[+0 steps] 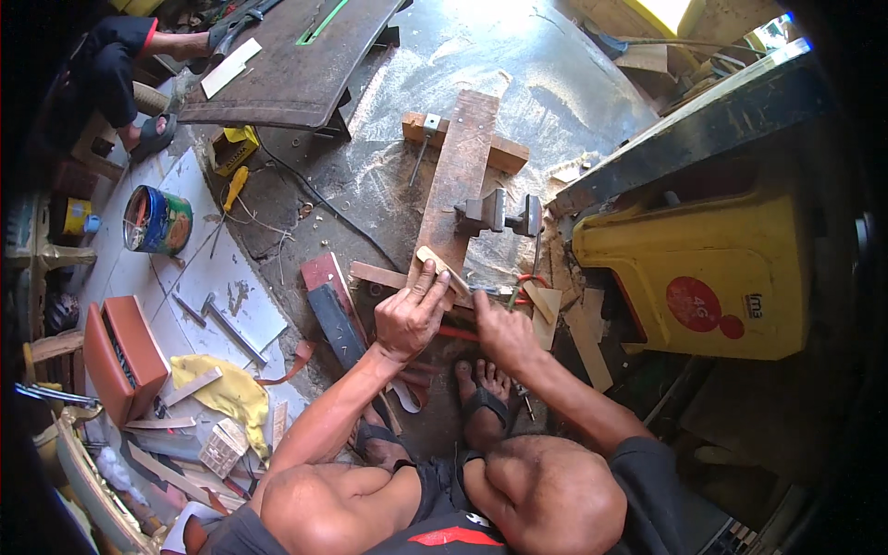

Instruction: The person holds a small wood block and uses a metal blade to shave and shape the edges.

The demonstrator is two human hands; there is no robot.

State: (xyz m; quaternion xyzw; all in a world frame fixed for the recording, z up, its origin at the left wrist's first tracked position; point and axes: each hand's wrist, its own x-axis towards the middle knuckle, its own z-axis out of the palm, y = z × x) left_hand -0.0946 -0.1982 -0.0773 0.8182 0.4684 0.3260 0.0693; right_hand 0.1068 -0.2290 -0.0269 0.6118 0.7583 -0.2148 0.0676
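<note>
A small, pale strip of wood [431, 256] with a rounded end lies slantwise over the near end of a long wooden plank [459, 166]. My left hand [409, 319] presses and grips this strip, its fingers lying over the top. My right hand [504, 328] is closed just beside the strip's lower end, with the thumb pointing forward. Whatever it holds is mostly hidden by the fingers. Beyond my hands, a small metal vise [495, 213] is fixed at the plank's right side.
A clamp [425, 139] stands at the crosspiece [509, 154]. A yellow plastic stool [731, 268] lies on the right. To the left are a paint can [157, 220], a hammer [231, 328] and a yellow cloth [227, 393]. Another person's foot [153, 136] shows at upper left, near a dark tabletop [277, 74].
</note>
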